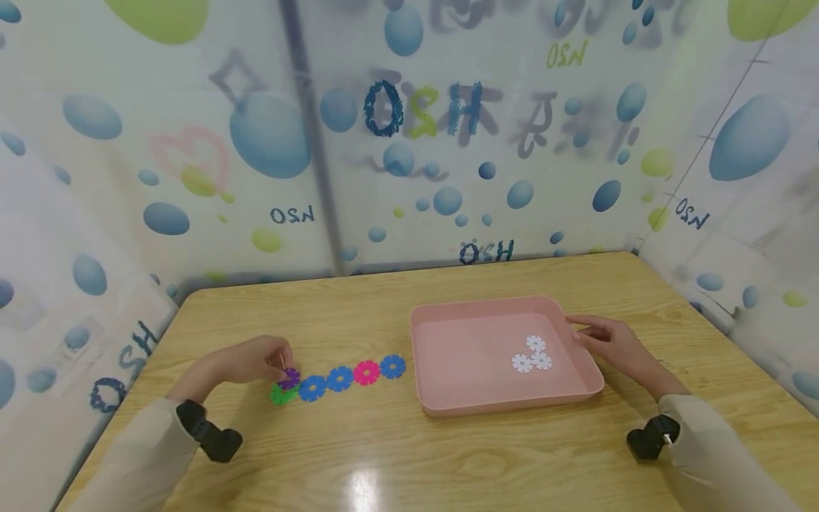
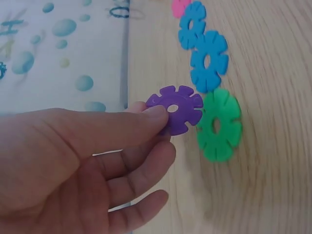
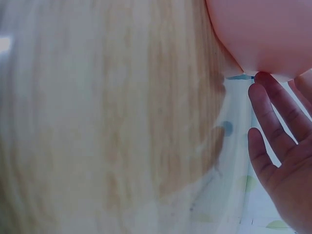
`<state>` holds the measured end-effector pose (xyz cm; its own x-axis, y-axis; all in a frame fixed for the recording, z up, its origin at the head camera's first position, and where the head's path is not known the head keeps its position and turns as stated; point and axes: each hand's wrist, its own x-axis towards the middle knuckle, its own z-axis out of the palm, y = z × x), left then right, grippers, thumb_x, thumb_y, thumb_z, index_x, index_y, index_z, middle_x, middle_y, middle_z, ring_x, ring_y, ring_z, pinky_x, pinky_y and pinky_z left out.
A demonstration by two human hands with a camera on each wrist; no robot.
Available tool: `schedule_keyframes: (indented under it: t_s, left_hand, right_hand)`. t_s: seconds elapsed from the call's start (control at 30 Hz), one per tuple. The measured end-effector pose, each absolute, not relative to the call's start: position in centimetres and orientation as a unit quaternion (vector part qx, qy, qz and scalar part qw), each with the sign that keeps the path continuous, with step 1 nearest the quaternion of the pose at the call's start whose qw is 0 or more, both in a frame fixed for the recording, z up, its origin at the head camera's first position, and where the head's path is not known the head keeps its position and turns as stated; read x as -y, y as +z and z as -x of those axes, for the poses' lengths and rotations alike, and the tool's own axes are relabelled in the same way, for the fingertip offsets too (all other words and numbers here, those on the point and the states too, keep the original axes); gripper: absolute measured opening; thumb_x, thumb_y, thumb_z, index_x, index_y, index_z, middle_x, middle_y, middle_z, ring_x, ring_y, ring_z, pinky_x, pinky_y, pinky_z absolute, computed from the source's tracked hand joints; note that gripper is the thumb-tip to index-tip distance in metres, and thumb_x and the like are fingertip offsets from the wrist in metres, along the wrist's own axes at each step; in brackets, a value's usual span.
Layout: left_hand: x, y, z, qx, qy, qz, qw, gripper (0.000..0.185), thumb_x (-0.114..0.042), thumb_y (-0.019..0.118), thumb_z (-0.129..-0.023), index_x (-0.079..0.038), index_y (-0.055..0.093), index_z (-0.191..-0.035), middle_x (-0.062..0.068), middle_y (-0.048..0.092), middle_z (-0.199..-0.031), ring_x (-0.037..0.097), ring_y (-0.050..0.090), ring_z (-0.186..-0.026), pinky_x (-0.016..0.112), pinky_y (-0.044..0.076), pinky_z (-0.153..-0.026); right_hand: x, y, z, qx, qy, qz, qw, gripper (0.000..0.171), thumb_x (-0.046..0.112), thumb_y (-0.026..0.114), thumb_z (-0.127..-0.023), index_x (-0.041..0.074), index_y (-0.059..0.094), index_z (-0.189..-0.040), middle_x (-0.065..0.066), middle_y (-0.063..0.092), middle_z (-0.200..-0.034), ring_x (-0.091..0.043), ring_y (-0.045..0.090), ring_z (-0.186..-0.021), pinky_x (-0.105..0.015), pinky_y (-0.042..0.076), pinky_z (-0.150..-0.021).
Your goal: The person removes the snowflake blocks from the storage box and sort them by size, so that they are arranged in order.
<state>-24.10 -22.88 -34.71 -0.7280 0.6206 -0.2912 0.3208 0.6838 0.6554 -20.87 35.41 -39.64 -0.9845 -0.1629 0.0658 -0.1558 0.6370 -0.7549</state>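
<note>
In the head view, the left hand (image 1: 252,361) sits at the left end of a row of flat, toothed plastic discs on the wooden table (image 1: 397,455). It pinches a purple disc (image 1: 290,377), which is just over a green disc (image 1: 280,393). To the right follow two blue discs (image 1: 326,384), a pink disc (image 1: 367,372) and one more blue disc (image 1: 393,366), each touching or meshing with its neighbour. The right hand (image 1: 614,345) rests on the right rim of a pink tray (image 1: 448,402) with fingers fairly straight — it holds nothing. Three white discs (image 1: 532,355) lie together inside the tray.

In the left wrist view, the thumb and a finger of the left hand (image 2: 73,165) pinch the purple disc (image 2: 176,109) at its left edge, and the other fingers curl loosely below. The disc's right edge overlaps or touches the green disc (image 2: 219,125); I cannot tell if the slots are already joined. I judge the disc as very light, thin and stiff, with smooth plastic that can slip — so a hold on two teeth at the rim, away from the slot that must meet the green one, seems best.

In the right wrist view, the right hand (image 3: 282,146) shows straight, spread fingers, the tips touching the tray (image 3: 263,34) underside near its corner. The picture is blurred.
</note>
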Motion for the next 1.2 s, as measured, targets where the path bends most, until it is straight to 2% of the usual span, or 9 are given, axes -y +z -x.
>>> schedule_keyframes:
  t_s: [0.1, 0.2, 0.47, 0.53, 0.73, 0.8, 1.0, 1.2]
  left_hand:
    - [23.9, -34.8, 23.8, -0.883, 0.294, -0.258, 0.261, 0.009, -0.001, 0.061, -0.086, 0.0, 0.053, -0.089, 0.004, 0.055, -0.085, 0.016, 0.052, -0.075, 0.031, 0.044, -0.065]
    - [24.9, -35.1, 23.6, -0.885, 0.29, -0.249, 0.265, 0.01, 0.0, 0.061, -0.085, -0.001, 0.053, -0.089, 0.003, 0.055, -0.085, 0.017, 0.052, -0.076, 0.031, 0.043, -0.066]
    - [26.8, -35.5, 23.1, -0.897, 0.279, -0.205, 0.274, 0.011, 0.001, 0.061, -0.082, -0.001, 0.053, -0.09, 0.005, 0.053, -0.087, 0.02, 0.05, -0.078, 0.034, 0.042, -0.068]
    - [27.0, -35.6, 23.0, -0.901, 0.278, -0.189, 0.274, 0.011, 0.001, 0.06, -0.082, -0.002, 0.053, -0.09, 0.006, 0.053, -0.088, 0.02, 0.05, -0.08, 0.034, 0.041, -0.068]
    - [27.4, -36.4, 23.1, -0.895, 0.299, -0.184, 0.274, 0.011, 0.004, 0.059, -0.083, 0.001, 0.052, -0.09, 0.008, 0.054, -0.088, 0.021, 0.05, -0.08, 0.035, 0.042, -0.068]
    - [27.4, -36.6, 23.2, -0.897, 0.298, -0.18, 0.272, 0.011, 0.003, 0.059, -0.083, 0.001, 0.052, -0.091, 0.007, 0.054, -0.088, 0.021, 0.05, -0.08, 0.034, 0.042, -0.069]
    - [27.2, -36.9, 23.4, -0.902, 0.296, -0.176, 0.26, 0.01, 0.004, 0.059, -0.082, 0.001, 0.054, -0.091, 0.007, 0.054, -0.086, 0.02, 0.05, -0.078, 0.033, 0.043, -0.067]
    - [27.0, -36.8, 23.4, -0.903, 0.295, -0.177, 0.257, 0.007, 0.004, 0.058, -0.084, 0.002, 0.056, -0.091, 0.008, 0.056, -0.083, 0.019, 0.051, -0.075, 0.032, 0.043, -0.065]
  right_hand:
    - [-35.4, -39.6, 20.9, -0.906, -0.415, 0.086, 0.006, 0.047, 0.025, 0.052, -0.096, -0.002, 0.046, -0.134, -0.028, 0.05, -0.127, -0.032, 0.058, -0.104, -0.025, 0.05, -0.076]
    - [-35.4, -39.6, 20.9, -0.906, -0.415, 0.084, 0.008, 0.047, 0.026, 0.053, -0.096, -0.001, 0.046, -0.134, -0.028, 0.05, -0.127, -0.031, 0.058, -0.104, -0.024, 0.049, -0.076]
    - [-35.5, -39.5, 20.7, -0.903, -0.421, 0.081, 0.009, 0.047, 0.026, 0.053, -0.096, -0.001, 0.046, -0.133, -0.028, 0.051, -0.125, 0.002, 0.057, -0.093, -0.021, 0.048, -0.075]
    - [-35.5, -39.5, 20.8, -0.904, -0.419, 0.081, 0.009, 0.047, 0.026, 0.053, -0.096, -0.001, 0.046, -0.134, -0.027, 0.051, -0.125, -0.002, 0.059, -0.095, -0.021, 0.048, -0.075]
    - [-35.5, -39.6, 21.0, -0.908, -0.412, 0.081, 0.006, 0.047, 0.026, 0.053, -0.096, -0.001, 0.047, -0.134, -0.027, 0.052, -0.125, -0.026, 0.06, -0.102, -0.024, 0.049, -0.076]
    - [-35.5, -39.6, 20.9, -0.908, -0.412, 0.081, 0.005, 0.047, 0.026, 0.053, -0.096, -0.001, 0.047, -0.133, -0.027, 0.052, -0.125, -0.024, 0.06, -0.102, -0.023, 0.049, -0.076]
    - [-35.4, -39.5, 20.8, -0.905, -0.418, 0.081, 0.006, 0.047, 0.025, 0.053, -0.096, -0.001, 0.047, -0.133, -0.027, 0.052, -0.125, -0.005, 0.059, -0.096, -0.021, 0.048, -0.075]
    - [-35.4, -39.6, 20.7, -0.904, -0.42, 0.085, 0.003, 0.046, 0.025, 0.053, -0.096, -0.002, 0.047, -0.133, -0.028, 0.051, -0.125, -0.006, 0.06, -0.096, -0.022, 0.049, -0.076]
